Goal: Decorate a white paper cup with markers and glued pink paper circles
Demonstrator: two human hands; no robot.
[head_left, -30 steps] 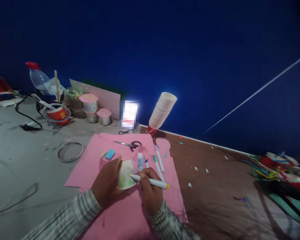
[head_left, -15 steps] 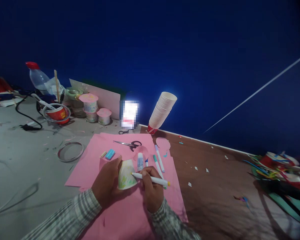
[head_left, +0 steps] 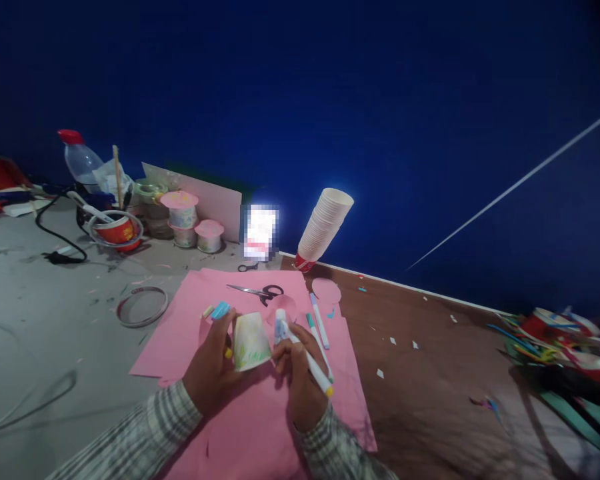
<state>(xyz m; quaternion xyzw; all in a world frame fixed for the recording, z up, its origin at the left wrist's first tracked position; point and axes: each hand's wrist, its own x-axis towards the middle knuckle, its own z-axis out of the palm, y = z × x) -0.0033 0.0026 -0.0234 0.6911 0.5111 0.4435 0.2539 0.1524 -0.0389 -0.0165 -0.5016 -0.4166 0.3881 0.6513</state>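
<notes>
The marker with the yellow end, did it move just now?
Yes: the marker has come off the cup, its tip shifting right when judged against the scissors.

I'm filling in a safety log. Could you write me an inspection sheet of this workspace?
Surface: table, grey at left and brown at right, with pink paper on it.
Job's things: cup, wide end down, green and yellow marks; marker, tip apart from the cup.
Clutter: scissors on the pink paper; ring on the grey side; scraps on the brown side.
Hands: left hand holds the cup; right hand holds the marker.
Cables: black cable and thin pale cord, both at left.
Surroundings: blue wall behind; cup stack tilted in front of it.
</notes>
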